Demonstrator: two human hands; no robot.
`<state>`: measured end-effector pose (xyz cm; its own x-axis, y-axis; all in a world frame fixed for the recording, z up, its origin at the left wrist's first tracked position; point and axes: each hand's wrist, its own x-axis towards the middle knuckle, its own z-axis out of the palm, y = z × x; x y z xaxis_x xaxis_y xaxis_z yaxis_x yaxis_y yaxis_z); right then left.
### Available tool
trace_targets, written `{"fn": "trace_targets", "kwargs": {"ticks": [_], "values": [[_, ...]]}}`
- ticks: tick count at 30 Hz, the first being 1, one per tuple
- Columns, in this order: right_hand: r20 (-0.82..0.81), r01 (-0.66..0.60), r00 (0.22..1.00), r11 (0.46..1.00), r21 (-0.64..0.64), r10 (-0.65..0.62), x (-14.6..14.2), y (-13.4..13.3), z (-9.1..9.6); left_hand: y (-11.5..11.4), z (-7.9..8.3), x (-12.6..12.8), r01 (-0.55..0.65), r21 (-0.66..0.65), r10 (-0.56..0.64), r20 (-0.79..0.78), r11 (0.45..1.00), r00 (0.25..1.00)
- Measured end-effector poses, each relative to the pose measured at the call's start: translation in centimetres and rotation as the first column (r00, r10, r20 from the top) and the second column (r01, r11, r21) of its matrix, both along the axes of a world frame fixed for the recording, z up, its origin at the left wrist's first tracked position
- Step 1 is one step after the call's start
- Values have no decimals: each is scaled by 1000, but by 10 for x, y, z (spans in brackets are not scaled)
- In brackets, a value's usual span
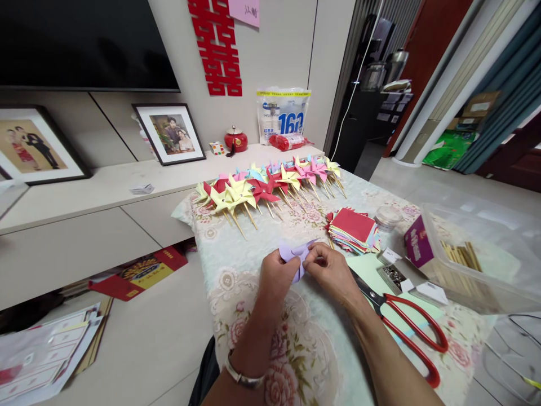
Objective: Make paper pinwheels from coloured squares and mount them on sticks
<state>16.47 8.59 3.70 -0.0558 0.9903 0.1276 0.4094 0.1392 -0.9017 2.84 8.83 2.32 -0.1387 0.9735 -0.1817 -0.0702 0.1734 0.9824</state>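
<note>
A purple paper pinwheel (288, 252) with partly folded blades is held between my two hands over the flowered tablecloth. My left hand (276, 273) grips its left side, thumb pressed toward the centre. At its right edge, the fingers of my right hand (327, 268) pinch the paper; the fingertips cover part of the middle. Beyond the hands lie several finished pinwheels (264, 189) on sticks, in yellow, red, pink and blue. To the right sits a stack of coloured paper squares (354, 230). Large red-handled scissors (397, 316) lie beside my right forearm.
A small open box of metal pins (393, 277) stands near the scissors on pale green paper (359, 264). Right of it, a clear plastic bin (499, 296) holds wooden sticks (462, 256). A round clear container (387, 217) sits behind the paper stack. A white cabinet (105, 189) borders the table's far side.
</note>
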Motion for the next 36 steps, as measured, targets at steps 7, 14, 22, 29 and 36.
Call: {"fn": "trace_targets", "kwargs": {"ticks": [7, 14, 22, 29, 36], "values": [[51, -2, 999, 1000, 27, 0, 3, 1, -3, 1, -2, -1, 35, -7, -35, 7, 999, 999], [83, -20, 996, 999, 45, 17, 3, 0, 1, 1, -5, -1, 47, 3, -47, -47, 999, 998], [67, -18, 998, 1000, 5, 18, 4, -1, 1, 2, -8, -1, 46, 7, -45, -89, 999, 995], [30, -28, 999, 1000, -7, 28, 5, 1, -2, 1, -5, -2, 45, 3, -45, -25, 999, 999], [66, -27, 997, 1000, 6, 27, 7, 1, 0, 2, -8, -2, 48, 4, -47, -93, 999, 995]]}}
